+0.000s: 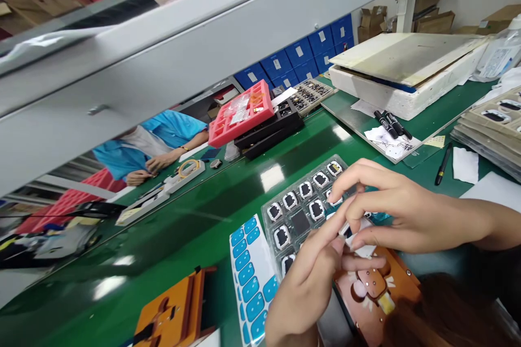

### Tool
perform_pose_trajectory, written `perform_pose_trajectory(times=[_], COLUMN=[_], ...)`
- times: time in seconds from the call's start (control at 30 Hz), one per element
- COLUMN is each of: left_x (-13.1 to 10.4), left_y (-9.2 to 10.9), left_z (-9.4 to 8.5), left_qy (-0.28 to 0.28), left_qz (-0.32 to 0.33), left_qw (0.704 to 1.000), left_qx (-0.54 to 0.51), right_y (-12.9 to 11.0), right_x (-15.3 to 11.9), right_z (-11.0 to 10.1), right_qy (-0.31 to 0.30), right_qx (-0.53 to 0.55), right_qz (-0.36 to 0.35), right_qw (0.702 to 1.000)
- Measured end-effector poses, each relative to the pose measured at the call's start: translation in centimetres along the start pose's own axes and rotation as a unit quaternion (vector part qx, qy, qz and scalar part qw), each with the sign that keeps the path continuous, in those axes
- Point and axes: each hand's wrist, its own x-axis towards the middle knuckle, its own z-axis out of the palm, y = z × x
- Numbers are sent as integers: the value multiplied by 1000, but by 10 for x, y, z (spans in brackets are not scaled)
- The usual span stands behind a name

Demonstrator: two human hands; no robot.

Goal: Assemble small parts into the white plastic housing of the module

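My left hand [311, 279] and my right hand [391, 209] meet over the near edge of a clear tray, both with fingers bent in a pinch. Between them is a small white and dark piece [347, 231], mostly hidden by the fingers, so its kind cannot be made out. The tray [268, 234] holds rows of white-rimmed square frames [282, 237] with dark centres. To the left of it lies a sheet of blue stickers [250, 286], partly peeled. Below my hands is a brown-orange panel [401, 271] with a cartoon figure on it.
An orange wooden stand [175, 309] is at the front left. Black markers [391, 123] and a pen [443, 164] lie at the right, near a white foam box [378, 87] and stacked trays [484, 138]. A co-worker in blue [171, 130] sits across. A grey beam [203, 38] crosses above.
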Motion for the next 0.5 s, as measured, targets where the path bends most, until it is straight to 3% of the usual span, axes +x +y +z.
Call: perform_pose_trajectory(times=[0.13, 0.33, 0.5], left_x=[1, -1, -3], left_y=[3, -11, -6], left_z=[3, -5, 5], left_qy=[-36, -14, -25], left_qz=[-2, 44, 43], left_qw=[999, 999, 997], left_qx=[1, -29, -57], right_y=[1, -1, -3], right_x=[1, 2, 2], right_z=[-3, -1, 3], right_qy=[4, 42, 93], right_qx=[-5, -56, -145], right_qz=[-23, -100, -154], right_qw=[1000, 993, 973])
